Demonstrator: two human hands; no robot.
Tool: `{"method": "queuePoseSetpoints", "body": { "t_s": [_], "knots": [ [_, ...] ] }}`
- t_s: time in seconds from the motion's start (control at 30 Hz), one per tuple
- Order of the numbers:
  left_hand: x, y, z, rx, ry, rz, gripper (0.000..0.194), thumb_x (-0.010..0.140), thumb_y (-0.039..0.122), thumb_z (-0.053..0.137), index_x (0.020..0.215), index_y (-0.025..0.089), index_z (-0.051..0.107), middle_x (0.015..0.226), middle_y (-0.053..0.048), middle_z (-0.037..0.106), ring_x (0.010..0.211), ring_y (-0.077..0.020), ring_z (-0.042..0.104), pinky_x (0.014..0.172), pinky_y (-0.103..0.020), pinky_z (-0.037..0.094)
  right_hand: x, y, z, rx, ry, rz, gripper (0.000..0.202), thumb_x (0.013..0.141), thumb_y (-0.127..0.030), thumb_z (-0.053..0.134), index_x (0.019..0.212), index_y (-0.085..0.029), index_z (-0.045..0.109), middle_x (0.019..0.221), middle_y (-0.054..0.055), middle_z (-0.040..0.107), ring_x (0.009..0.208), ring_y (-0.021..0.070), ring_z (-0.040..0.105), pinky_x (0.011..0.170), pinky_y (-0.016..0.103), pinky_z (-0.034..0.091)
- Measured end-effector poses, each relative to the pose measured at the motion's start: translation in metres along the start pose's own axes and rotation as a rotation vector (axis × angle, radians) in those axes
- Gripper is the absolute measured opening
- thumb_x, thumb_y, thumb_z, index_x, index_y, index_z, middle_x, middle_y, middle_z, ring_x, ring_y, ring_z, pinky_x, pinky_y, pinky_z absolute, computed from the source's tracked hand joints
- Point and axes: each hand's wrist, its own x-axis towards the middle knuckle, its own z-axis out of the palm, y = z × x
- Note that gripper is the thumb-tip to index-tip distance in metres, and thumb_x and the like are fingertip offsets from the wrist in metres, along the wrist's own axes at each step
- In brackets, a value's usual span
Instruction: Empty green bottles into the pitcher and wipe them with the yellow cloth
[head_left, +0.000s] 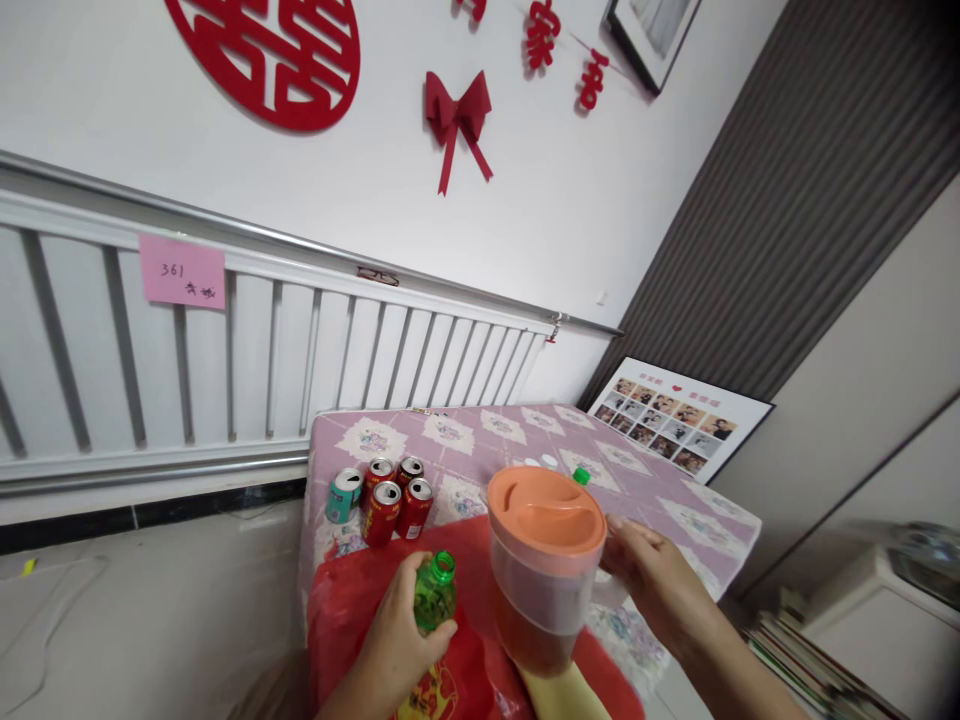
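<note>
My left hand is wrapped round a small green bottle, whose mouth is uncapped. To its right is a clear plastic pitcher with an orange lid and brown liquid in its lower part. My right hand grips the pitcher at its right side, where the handle is mostly hidden by the fingers. Below both lies a red plastic bag with yellow print. A green cap sits on the tablecloth behind the pitcher, near a white cap.
Several opened drink cans, red and teal, cluster at the left of the table. Something pale yellow shows below the pitcher. A white radiator runs behind; a photo board leans at the right. Stacked books are at the lower right.
</note>
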Motion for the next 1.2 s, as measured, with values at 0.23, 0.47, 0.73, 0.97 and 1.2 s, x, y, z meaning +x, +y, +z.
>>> {"method": "queuePoseSetpoints", "body": {
  "t_s": [0.23, 0.47, 0.73, 0.97, 1.2],
  "knots": [
    [0.001, 0.0, 0.0, -0.01, -0.02, -0.014, 0.07, 0.062, 0.016, 0.066, 0.127, 0.016, 0.039, 0.132, -0.015, 0.053, 0.122, -0.0275, 0.051, 0.106, -0.043, 0.038, -0.006, -0.011, -0.006, -0.161, -0.166, 0.08, 0.046, 0.069, -0.06, 0.062, 0.051, -0.021, 0.045, 0.05, -0.007, 0.031, 0.049, 0.0092, 0.025, 0.045, 0.023, 0.02],
    [0.003, 0.001, -0.001, -0.011, -0.026, 0.005, 0.068, 0.063, 0.016, 0.066, 0.126, 0.017, 0.04, 0.13, -0.014, 0.054, 0.12, -0.0268, 0.052, 0.105, -0.042, 0.039, -0.011, -0.029, 0.004, -0.299, -0.239, 0.045, 0.048, 0.067, -0.062, 0.06, 0.051, -0.021, 0.04, 0.053, -0.007, 0.028, 0.052, 0.0102, 0.024, 0.048, 0.024, 0.021],
    [0.004, -0.002, 0.0, -0.023, -0.035, 0.03, 0.069, 0.061, 0.013, 0.067, 0.125, 0.018, 0.04, 0.127, -0.012, 0.055, 0.117, -0.0256, 0.053, 0.103, -0.04, 0.04, -0.011, -0.044, 0.016, -0.42, -0.336, -0.044, 0.046, 0.074, -0.059, 0.055, 0.053, -0.021, 0.041, 0.055, -0.005, 0.031, 0.055, 0.0112, 0.027, 0.049, 0.024, 0.024],
    [0.005, -0.004, 0.0, -0.028, -0.037, 0.046, 0.069, 0.062, 0.013, 0.067, 0.125, 0.019, 0.039, 0.126, -0.012, 0.055, 0.118, -0.0262, 0.053, 0.104, -0.041, 0.039, -0.007, -0.05, 0.021, -0.514, -0.346, -0.103, 0.041, 0.076, -0.054, 0.056, 0.054, -0.02, 0.044, 0.057, -0.005, 0.033, 0.056, 0.0118, 0.031, 0.051, 0.024, 0.026],
    [0.002, -0.003, 0.0, -0.034, -0.035, 0.049, 0.069, 0.062, 0.013, 0.067, 0.125, 0.02, 0.039, 0.127, -0.011, 0.054, 0.119, -0.0265, 0.052, 0.104, -0.043, 0.038, -0.003, -0.055, 0.023, -0.582, -0.391, -0.122, 0.044, 0.077, -0.057, 0.053, 0.054, -0.021, 0.041, 0.057, -0.005, 0.03, 0.056, 0.0116, 0.029, 0.051, 0.024, 0.026]
  ]
}}
